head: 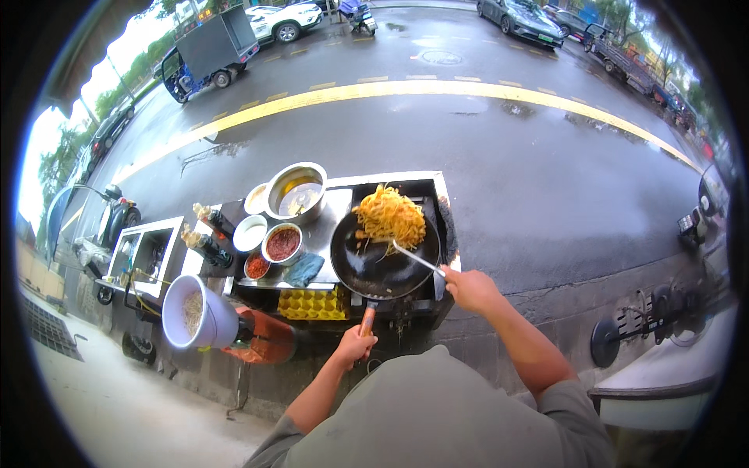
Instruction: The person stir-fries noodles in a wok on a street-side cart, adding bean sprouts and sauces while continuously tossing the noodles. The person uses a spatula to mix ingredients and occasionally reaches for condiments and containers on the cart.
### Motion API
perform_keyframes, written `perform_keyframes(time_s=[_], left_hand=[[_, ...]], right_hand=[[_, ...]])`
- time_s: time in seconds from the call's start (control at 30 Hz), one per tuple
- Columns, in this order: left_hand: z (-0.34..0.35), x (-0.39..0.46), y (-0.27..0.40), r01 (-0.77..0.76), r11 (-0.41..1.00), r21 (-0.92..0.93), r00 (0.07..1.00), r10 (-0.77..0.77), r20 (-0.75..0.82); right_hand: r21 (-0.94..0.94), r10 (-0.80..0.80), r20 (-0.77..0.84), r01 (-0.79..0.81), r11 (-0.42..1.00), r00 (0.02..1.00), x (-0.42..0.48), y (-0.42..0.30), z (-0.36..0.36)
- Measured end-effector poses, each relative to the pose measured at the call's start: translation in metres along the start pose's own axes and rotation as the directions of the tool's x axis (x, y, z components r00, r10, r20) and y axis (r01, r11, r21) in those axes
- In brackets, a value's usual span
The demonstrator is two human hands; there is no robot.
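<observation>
My left hand (354, 345) is wrapped around the wooden handle (368, 319) of a black wok (374, 275) on a street-side cooking cart. In my right hand (468, 288) is a metal utensil (418, 259) that slants into the wok; its head is partly hidden by food. A heap of orange-yellow noodles (391, 217) is bunched at the wok's far side and rises above the rim. Small bits of food cling to the bare black inside nearer to me.
Left of the wok stand a large steel pot (319, 202), a bowl of red sauce (283, 243), a bowl of white contents (250, 233), chopped chili (257, 266) and a blue-green cloth (304, 269). Capped bottles (206, 245), a bucket (219, 322) and a yellow egg tray (313, 305) are close by.
</observation>
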State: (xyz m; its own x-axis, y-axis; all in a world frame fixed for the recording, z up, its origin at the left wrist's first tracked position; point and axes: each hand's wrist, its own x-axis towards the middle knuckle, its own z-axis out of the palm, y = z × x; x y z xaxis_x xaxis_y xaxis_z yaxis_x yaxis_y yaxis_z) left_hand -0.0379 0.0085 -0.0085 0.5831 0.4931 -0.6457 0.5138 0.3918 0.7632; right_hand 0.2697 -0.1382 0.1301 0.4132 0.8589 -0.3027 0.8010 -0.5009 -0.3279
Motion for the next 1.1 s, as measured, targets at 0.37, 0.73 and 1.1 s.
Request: perform_keyframes(time_s=[0.37,0.73,1.1], left_hand=[[-0.018,0.096,-0.001,0.023,0.991,-0.129,0.999,-0.018,0.045],[-0.181,0.143,-0.021,-0.108,0.572,0.813,0.466,0.751,-0.467],[-0.186,0.193,-0.024,-0.115,0.571,0.813,0.469,0.753,-0.462]], right_hand=[[-0.573,-0.028,0.202,0.141,0.807,0.979,0.032,-0.032,-0.063],[-0.067,0.205,0.225,-0.195,0.979,0.952,0.123,0.015,-0.041],[0.077,0.043,0.148,-0.055,0.996,0.988,0.146,0.013,0.007]])
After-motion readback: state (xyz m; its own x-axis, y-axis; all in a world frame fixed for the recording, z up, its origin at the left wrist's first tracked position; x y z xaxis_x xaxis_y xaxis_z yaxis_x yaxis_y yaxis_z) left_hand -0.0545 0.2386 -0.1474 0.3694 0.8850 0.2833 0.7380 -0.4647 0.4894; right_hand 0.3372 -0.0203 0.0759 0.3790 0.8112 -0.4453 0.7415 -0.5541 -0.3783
